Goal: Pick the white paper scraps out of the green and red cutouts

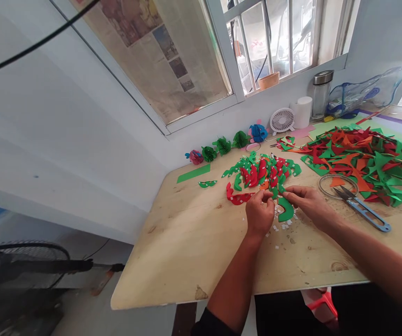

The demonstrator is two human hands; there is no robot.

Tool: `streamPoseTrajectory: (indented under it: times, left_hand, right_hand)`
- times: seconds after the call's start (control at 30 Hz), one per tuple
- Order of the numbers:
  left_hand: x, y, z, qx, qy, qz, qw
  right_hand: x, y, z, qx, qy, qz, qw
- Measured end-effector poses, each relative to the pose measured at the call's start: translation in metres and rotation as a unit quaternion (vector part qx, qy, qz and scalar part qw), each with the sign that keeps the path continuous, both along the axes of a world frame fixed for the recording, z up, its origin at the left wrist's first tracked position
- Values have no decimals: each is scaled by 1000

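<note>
Close together above the table, both my hands work at a curved green paper piece point(286, 210). My right hand point(306, 201) pinches its upper end between thumb and fingertips. My left hand point(262, 211) is closed in a pinch beside it; whatever its fingertips hold is too small to make out. Small white scraps point(286, 225) lie scattered under the hands. Just beyond is a pile of red and green curved paper cutouts point(257, 172) dotted with white squares. A red scalloped strip point(237, 198) lies by my left hand.
Blue-handled thread snips point(365, 210) and a tape ring point(338, 176) lie right, before a heap of paper offcuts point(369, 161). Along the wall stand folded-paper ornaments point(222, 145), a small white fan point(282, 121) and a glass bottle point(321, 98). A green strip point(193, 173) lies left.
</note>
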State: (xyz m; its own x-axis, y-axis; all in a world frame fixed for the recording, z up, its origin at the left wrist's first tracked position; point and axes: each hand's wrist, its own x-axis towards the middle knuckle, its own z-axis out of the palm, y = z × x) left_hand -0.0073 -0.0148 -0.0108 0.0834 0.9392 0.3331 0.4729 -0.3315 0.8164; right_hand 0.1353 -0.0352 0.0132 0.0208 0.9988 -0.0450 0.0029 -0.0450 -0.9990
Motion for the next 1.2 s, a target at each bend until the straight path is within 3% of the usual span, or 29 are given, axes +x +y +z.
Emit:
streamPoseTrajectory:
  times: [0.13,0.27,0.4,0.63,1.0,1.2]
  left_hand:
    - [1,1,2,-89,-105,-37,990]
    - [2,2,7,-225,-237,-110,939]
    - [4,0,11,-279,-276,-140,909]
    - [5,-1,10,-299,-304,-147,893]
    - [7,1,5,-293,-318,-121,894]
    - [4,1,4,-272,-285,-153,906]
  right_hand:
    - [3,2,-3,2,10,-14,1000]
    - [4,2,-2,5,6,-31,999]
    - [3,1,3,14,8,-38,999]
    - [3,0,5,14,5,-41,999]
    - [3,1,5,-28,12,-62,998]
    - [4,3,-1,-26,24,-44,998]
